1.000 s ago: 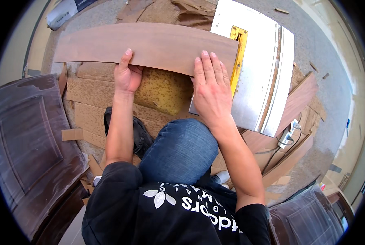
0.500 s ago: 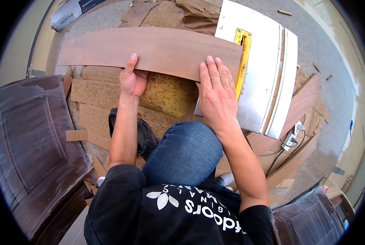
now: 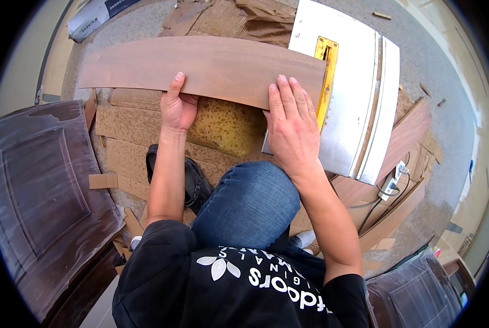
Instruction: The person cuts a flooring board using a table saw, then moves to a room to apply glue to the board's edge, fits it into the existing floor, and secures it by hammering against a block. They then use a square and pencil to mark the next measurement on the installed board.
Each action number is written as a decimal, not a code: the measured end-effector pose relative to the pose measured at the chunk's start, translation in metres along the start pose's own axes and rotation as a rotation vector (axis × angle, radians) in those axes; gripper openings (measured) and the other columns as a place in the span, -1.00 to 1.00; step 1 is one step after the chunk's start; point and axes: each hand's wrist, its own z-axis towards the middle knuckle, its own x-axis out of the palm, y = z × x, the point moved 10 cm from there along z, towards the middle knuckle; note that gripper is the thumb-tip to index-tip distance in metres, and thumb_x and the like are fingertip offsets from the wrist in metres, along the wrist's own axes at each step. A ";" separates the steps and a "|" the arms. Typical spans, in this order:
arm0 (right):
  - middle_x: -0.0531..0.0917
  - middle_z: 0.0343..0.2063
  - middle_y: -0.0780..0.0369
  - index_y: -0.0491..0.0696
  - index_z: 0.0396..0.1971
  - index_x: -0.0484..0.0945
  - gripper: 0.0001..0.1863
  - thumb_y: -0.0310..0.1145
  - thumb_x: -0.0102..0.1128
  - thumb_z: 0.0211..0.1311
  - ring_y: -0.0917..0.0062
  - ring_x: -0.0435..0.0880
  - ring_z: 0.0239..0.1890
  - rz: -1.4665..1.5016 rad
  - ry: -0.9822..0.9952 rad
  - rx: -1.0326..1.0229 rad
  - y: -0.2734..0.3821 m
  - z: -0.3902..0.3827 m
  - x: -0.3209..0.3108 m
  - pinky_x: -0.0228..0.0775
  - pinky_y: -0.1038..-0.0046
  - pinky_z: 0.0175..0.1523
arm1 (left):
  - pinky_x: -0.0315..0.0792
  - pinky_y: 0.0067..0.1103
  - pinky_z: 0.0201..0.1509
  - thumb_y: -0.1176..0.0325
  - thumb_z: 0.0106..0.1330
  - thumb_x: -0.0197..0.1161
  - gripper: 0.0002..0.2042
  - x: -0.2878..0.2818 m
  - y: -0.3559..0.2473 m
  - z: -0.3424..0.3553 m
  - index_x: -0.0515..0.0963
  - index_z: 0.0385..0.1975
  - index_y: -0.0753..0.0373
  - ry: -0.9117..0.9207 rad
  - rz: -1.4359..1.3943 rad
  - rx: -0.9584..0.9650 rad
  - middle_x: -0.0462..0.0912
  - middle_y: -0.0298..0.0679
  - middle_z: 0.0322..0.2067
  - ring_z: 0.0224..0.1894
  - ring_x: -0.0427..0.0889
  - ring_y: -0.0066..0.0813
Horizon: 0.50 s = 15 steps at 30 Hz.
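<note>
A long brown wood-grain floor plank (image 3: 217,63) lies crosswise, its right end on the white metal top of a table saw (image 3: 351,82). That end reaches the saw's yellow slotted insert (image 3: 326,82). Near the plank's middle, my left hand (image 3: 178,106) grips the near edge, thumb on top and fingers underneath, partly hidden. My right hand (image 3: 293,123) rests flat on the plank's right end, fingers stretched out side by side, thumb by the near edge. Under the plank sits a yellow, brown-speckled block-like body (image 3: 228,128). Whether a blade stands in the slot I cannot tell.
Cardboard sheets (image 3: 130,128) cover the floor. Dark panelled doors lean at left (image 3: 48,186) and lower right (image 3: 414,295). Beside the saw are a power strip (image 3: 389,188) with cords and more planks (image 3: 403,136). A long box (image 3: 94,22) lies far left.
</note>
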 end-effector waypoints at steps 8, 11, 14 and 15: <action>0.56 0.26 0.05 -0.21 0.17 0.56 -0.57 -0.42 0.10 0.33 0.19 0.46 0.38 0.014 0.000 -0.004 0.002 0.000 -0.004 0.25 0.17 0.48 | 0.47 -0.31 0.38 0.35 0.46 0.26 -0.55 -0.002 0.001 -0.002 0.40 0.30 0.25 0.010 -0.004 -0.011 0.57 -0.20 0.23 0.26 0.57 -0.30; 0.56 0.26 0.05 -0.21 0.17 0.56 -0.58 -0.41 0.11 0.34 0.19 0.46 0.38 0.030 -0.013 0.001 0.001 -0.001 -0.004 0.25 0.18 0.48 | 0.46 -0.31 0.38 0.35 0.46 0.26 -0.55 0.000 -0.001 -0.003 0.40 0.31 0.25 0.005 0.009 0.001 0.57 -0.21 0.23 0.26 0.56 -0.30; 0.56 0.26 0.05 -0.20 0.17 0.56 -0.58 -0.41 0.12 0.34 0.19 0.46 0.38 0.016 -0.012 -0.007 0.002 -0.002 -0.003 0.25 0.18 0.47 | 0.46 -0.31 0.38 0.35 0.46 0.26 -0.55 -0.002 -0.001 -0.004 0.40 0.30 0.25 -0.006 0.006 0.012 0.57 -0.21 0.23 0.26 0.56 -0.31; 0.54 0.28 0.07 -0.19 0.19 0.55 -0.53 -0.39 0.23 0.28 0.18 0.46 0.37 0.008 -0.006 -0.006 0.002 -0.002 -0.002 0.26 0.17 0.46 | 0.46 -0.31 0.38 0.35 0.46 0.26 -0.55 -0.002 -0.001 -0.005 0.40 0.30 0.25 -0.005 0.003 0.012 0.57 -0.21 0.23 0.26 0.56 -0.31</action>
